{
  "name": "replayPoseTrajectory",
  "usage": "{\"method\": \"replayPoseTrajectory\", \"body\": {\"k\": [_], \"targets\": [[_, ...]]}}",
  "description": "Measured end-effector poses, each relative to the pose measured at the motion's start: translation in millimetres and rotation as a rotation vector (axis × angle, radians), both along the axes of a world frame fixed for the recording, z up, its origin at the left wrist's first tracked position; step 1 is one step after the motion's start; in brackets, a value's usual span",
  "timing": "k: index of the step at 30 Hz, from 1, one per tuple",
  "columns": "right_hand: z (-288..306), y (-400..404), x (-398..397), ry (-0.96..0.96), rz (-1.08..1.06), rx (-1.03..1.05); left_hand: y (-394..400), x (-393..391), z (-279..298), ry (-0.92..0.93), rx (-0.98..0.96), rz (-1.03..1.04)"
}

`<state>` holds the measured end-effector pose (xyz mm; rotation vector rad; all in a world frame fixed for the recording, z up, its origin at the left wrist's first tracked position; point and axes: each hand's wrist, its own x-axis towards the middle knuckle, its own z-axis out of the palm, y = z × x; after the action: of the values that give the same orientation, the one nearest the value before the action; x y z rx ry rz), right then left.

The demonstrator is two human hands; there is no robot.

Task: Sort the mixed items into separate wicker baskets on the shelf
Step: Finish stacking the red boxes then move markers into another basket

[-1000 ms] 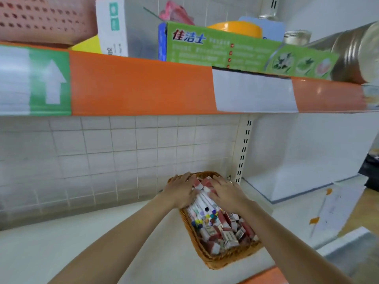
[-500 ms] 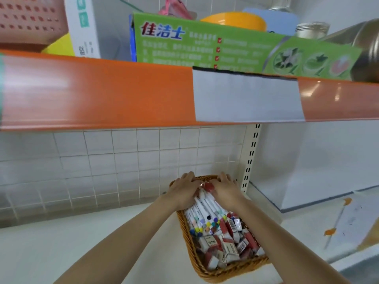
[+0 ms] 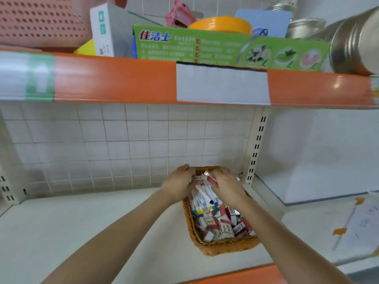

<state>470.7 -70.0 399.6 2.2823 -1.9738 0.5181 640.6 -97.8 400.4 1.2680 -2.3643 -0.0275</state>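
Observation:
A brown wicker basket point(image 3: 223, 245) stands on the white lower shelf point(image 3: 106, 228), near the perforated upright. It holds white marker pens point(image 3: 205, 198) with coloured caps and several small red-and-white boxes point(image 3: 224, 228). Both hands are in the far end of the basket. My left hand point(image 3: 178, 185) grips a small white box with a barcode point(image 3: 198, 178). My right hand point(image 3: 226, 186) grips a small red-and-white box point(image 3: 211, 177). The two boxes touch between my hands. The items under my palms are hidden.
The orange-edged upper shelf point(image 3: 123, 78) hangs overhead with a green toothpaste box point(image 3: 225, 50), a white box point(image 3: 104, 31), a pink perforated basket point(image 3: 39, 19), an orange bowl point(image 3: 221, 24) and metal tins point(image 3: 352, 39). A perforated upright point(image 3: 256, 148) stands right of the basket.
Both hands have pulled small boxes up at the basket's far end, and the boxes now show between my fingers. The view has shifted slightly; the basket stays put.

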Motion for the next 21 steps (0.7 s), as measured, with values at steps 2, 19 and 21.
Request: {"method": "replayPoseTrajectory", "body": {"k": [2, 19, 21], "targets": [[1, 6, 13, -0.021, 0.047, -0.007, 11, 15, -1, 0.038, 0.008, 0.051], [-2, 36, 224, -0.104, 0.399, 0.020, 93, 224, 0, 0.111, 0.072, 0.419], [-2, 44, 258, -0.103, 0.422, 0.039, 103, 259, 0, 0.100, 0.082, 0.447]]}}
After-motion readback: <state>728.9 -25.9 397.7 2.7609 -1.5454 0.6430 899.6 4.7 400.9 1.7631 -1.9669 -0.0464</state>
